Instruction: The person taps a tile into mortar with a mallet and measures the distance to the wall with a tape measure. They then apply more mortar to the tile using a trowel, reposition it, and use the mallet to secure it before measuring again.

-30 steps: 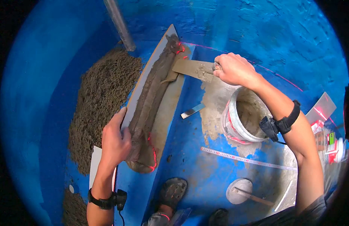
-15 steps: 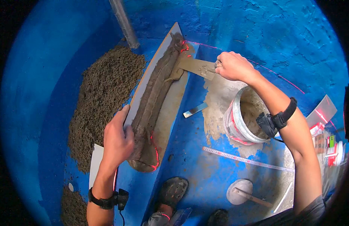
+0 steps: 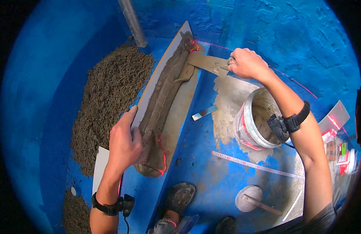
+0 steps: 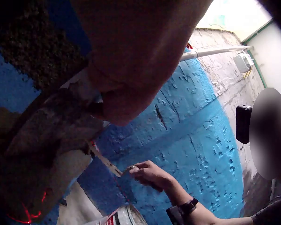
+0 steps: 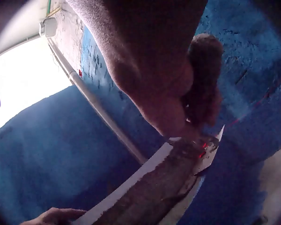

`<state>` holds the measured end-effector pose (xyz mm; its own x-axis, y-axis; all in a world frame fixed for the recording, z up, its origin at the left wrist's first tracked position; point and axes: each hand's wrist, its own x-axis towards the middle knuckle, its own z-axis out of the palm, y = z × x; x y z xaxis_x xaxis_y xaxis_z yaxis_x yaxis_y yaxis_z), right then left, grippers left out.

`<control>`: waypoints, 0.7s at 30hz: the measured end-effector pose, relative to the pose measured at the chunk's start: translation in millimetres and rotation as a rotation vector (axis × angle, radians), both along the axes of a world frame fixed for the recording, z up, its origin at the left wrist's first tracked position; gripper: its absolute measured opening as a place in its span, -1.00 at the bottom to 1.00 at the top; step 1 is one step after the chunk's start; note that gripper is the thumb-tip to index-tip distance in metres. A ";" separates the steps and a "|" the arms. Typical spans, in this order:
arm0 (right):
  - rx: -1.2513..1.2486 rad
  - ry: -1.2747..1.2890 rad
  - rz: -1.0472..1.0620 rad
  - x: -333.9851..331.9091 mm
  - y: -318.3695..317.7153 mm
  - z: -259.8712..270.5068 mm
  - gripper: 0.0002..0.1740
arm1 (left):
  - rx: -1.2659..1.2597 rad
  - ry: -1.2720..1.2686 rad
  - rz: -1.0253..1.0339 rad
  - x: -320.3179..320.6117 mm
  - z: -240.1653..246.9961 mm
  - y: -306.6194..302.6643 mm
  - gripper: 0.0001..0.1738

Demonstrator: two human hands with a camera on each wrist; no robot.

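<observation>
Along its long edge, my left hand (image 3: 125, 142) grips a light grey board (image 3: 143, 110) that stands up lengthwise. A thick band of wet grey mortar (image 3: 163, 93) runs where the board meets the pale slab (image 3: 182, 99) beside it. In my right hand (image 3: 248, 64) is a flat trowel (image 3: 209, 63), gripped by its handle. The blade's end meets the mortar near the far end of the band, beside a small folded lump. The left wrist view shows the right hand (image 4: 152, 176) and the thin side of the trowel (image 4: 105, 161).
A heap of dark sand (image 3: 106, 97) lies left of the board. Right of it stand a mortar-smeared bucket (image 3: 243, 126), a metal strip (image 3: 204, 113), a tape measure (image 3: 246, 163) and a round disc with a handle (image 3: 244, 202). A pipe (image 3: 133, 23) rises behind.
The whole head view has shifted slightly. My right hand and the trowel have edged toward the board's far end along the mortar. The left hand keeps its grip on the board.
</observation>
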<state>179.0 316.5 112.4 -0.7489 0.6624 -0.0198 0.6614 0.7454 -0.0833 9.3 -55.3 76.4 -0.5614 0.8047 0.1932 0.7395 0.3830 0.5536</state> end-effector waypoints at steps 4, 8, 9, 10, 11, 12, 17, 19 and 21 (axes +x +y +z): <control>0.019 0.032 -0.012 -2.8 3.4 -12.4 -0.67 | -0.008 0.002 0.003 0.9 0.6 -0.1 -0.39; 0.047 0.021 0.004 -3.7 7.4 -19.7 -0.70 | -0.005 -0.001 -0.004 0.3 0.8 0.2 -0.39; 0.041 0.025 0.010 -3.6 6.8 -19.5 -0.72 | -0.002 0.000 -0.005 0.0 0.2 0.1 -0.39; 0.037 0.029 0.014 -2.9 6.3 -18.8 -0.73 | 0.001 0.003 -0.008 -0.3 0.0 0.3 -0.38; 0.038 0.030 0.013 -1.9 5.5 -16.4 -0.73 | 0.003 0.003 -0.009 -0.3 0.4 0.7 -0.38; 0.035 0.035 0.005 -0.8 4.1 -13.5 -0.74 | 0.003 -0.009 -0.005 -0.1 0.7 1.1 -0.39; 0.058 0.043 0.044 6.0 -1.4 -19.1 -0.75 | -0.002 -0.015 -0.006 0.8 1.6 0.6 -0.39; 0.021 0.009 0.043 4.6 -8.2 -13.1 -0.70 | -0.013 -0.012 0.004 0.6 1.9 0.6 -0.39; 0.038 -0.007 0.031 3.6 -12.2 -7.4 -0.71 | -0.010 -0.010 0.000 0.3 1.2 0.3 -0.39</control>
